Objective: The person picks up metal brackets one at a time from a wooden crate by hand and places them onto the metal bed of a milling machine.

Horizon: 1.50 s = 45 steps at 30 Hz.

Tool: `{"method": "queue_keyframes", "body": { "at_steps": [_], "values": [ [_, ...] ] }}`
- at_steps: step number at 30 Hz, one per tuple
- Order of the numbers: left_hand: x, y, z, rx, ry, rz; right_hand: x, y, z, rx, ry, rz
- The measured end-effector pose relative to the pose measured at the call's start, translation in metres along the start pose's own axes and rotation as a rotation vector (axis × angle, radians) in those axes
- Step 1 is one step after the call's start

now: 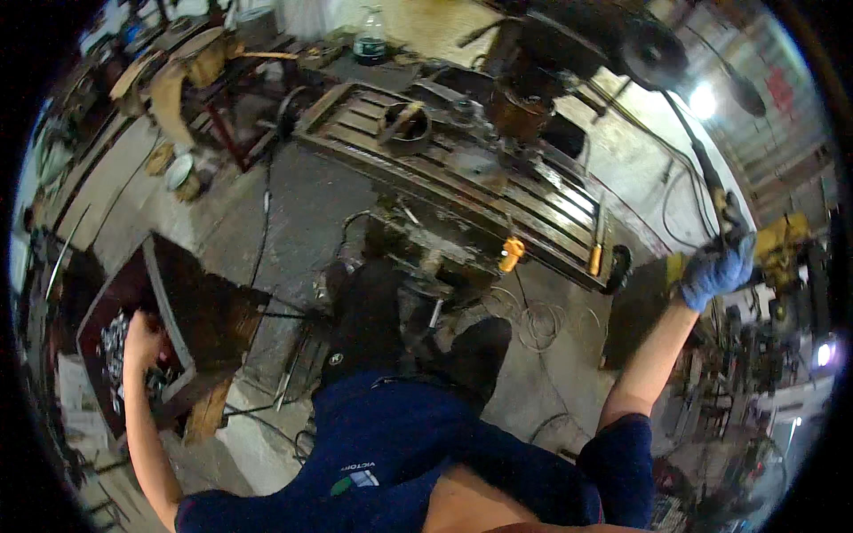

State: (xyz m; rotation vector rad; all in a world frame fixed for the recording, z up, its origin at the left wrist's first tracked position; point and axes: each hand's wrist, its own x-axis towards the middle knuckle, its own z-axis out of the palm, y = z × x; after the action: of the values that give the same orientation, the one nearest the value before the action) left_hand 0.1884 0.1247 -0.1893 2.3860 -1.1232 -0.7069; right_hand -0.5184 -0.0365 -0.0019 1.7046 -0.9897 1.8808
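My bare left hand (145, 340) reaches down into a dark wooden box (169, 298) at the left. Small shiny metal pieces (114, 346) lie in the box, right beside the hand. Its fingertips are blurred and partly hidden, so their grip does not show. At the upper right my right hand (716, 271), in a blue glove, is closed round the end of a long dark lever (706, 164). That lever slopes up and away toward the head of a large machine (569, 49). The machine's slotted metal table (453, 182) stretches across the space ahead of me.
A round metal vessel (406, 133) stands on the slotted table. An orange handheld control (511, 255) hangs at its front edge. Behind stands a clear bottle (370, 40) with liquid. Cables (538, 324) lie on the floor at right. A white bucket (180, 175) is at left.
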Motion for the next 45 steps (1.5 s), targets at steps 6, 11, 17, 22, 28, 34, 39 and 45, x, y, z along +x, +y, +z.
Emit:
{"method": "queue_keyframes", "body": {
  "at_steps": [6, 11, 17, 22, 28, 34, 39, 45],
  "values": [
    [0.001, -0.013, 0.005, -0.205, -0.095, -0.031, 0.033, 0.018, -0.009, -0.037, 0.024, -0.141],
    [-0.007, -0.011, -0.001, -0.142, -0.152, -0.027, 0.052, 0.012, -0.027, -0.674, -0.042, -0.469],
    [-0.031, 0.018, 0.001, 0.194, 0.066, 0.313, -0.078, 0.042, -0.05, -0.024, 0.17, 0.292],
    [-0.017, -0.001, -0.003, 0.538, 0.36, 0.475, -0.302, 0.059, -0.019, 0.126, -0.427, 1.246],
    [-0.042, 0.099, -0.046, -0.034, 0.319, 0.615, -0.406, 0.101, 0.036, 0.439, -0.582, 1.533],
    [-0.076, 0.214, 0.077, -0.883, -0.134, 0.635, -0.417, 0.086, 0.071, 0.133, -0.283, 1.469],
    [-0.042, 0.243, 0.221, -1.277, -0.815, 0.351, -0.343, 0.044, 0.06, 0.106, -0.368, 1.108],
    [-0.022, 0.225, 0.252, -1.282, -0.86, 0.246, -0.237, 0.018, 0.047, -0.103, -0.866, 0.839]
  ]
}}
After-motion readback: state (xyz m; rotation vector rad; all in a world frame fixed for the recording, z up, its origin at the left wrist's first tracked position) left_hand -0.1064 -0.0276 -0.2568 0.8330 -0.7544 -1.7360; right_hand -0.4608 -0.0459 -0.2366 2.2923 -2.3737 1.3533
